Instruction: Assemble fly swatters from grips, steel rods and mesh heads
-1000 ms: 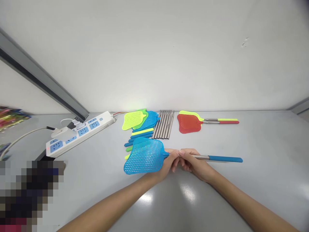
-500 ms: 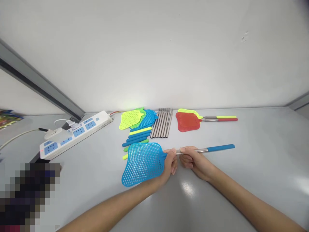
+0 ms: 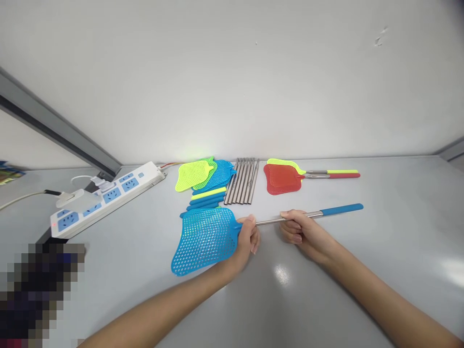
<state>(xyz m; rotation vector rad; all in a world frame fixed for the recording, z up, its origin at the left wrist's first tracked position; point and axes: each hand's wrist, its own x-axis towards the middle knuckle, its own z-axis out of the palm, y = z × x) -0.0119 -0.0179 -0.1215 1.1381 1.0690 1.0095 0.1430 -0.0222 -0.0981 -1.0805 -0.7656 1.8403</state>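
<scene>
Pinching the blue perforated-plastic flyswatter is my left hand; my right hand grips its silver metal shaft. Both hands stand apart.

Grey table — metal tubes, swatters

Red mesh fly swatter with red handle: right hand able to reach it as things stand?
Probably yes, once freed: the right hand grips the silver metal rod of the blue mesh swatter, but nothing visible blocks the stretch of grey table to the red swatter.

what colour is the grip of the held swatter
The grip is blue; it shows in the head view.
</scene>
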